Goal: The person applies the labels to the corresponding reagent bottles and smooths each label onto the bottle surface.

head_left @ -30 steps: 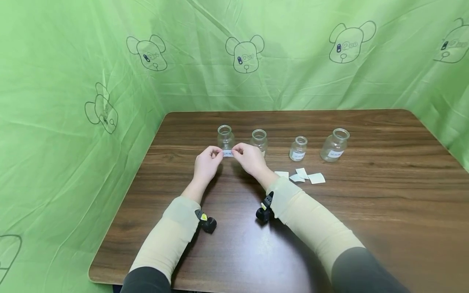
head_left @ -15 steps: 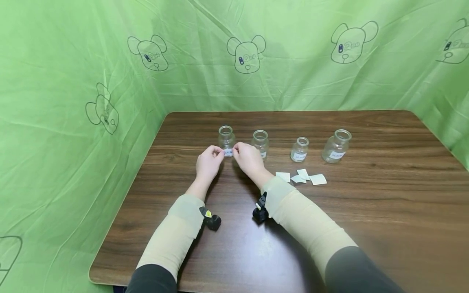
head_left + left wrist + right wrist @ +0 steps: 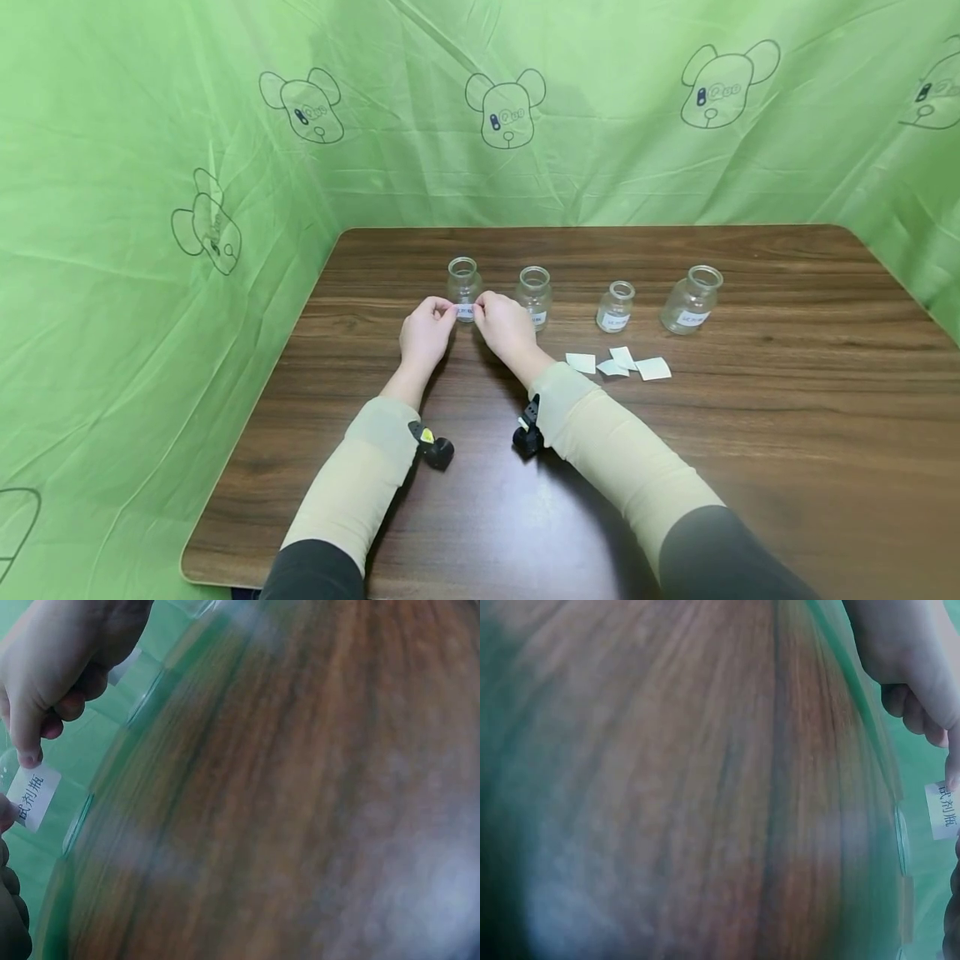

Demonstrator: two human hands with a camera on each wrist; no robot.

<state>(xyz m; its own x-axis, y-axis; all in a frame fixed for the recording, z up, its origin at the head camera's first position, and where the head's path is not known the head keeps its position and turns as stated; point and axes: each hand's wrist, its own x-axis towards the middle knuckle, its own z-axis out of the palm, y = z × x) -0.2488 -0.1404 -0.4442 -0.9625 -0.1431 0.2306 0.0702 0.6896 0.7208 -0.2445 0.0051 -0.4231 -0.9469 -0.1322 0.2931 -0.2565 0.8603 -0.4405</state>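
My left hand [image 3: 425, 333] and right hand [image 3: 507, 323] meet at the leftmost glass bottle [image 3: 463, 282]. Between them they pinch a small white label [image 3: 465, 311] with printed characters, one end each. It lies across the front of the bottle's lower part; whether it touches the glass I cannot tell. In the left wrist view the label [image 3: 39, 796] spans from my left thumb at the bottom to my right hand [image 3: 71, 656] above. The right wrist view shows the label [image 3: 942, 810] below my left hand [image 3: 911, 652].
Right of it stand a second labelled glass bottle [image 3: 534, 287], a smaller labelled one [image 3: 616, 308] and a larger labelled one [image 3: 692, 302]. Several white paper pieces [image 3: 655, 368] lie in front of them on the wooden table [image 3: 787, 433]. Green cloth [image 3: 420, 183] hangs behind.
Both hands keep their pinch on the label. It has shifted slightly against the bottle's front, and my right forearm has swung a little to the left.
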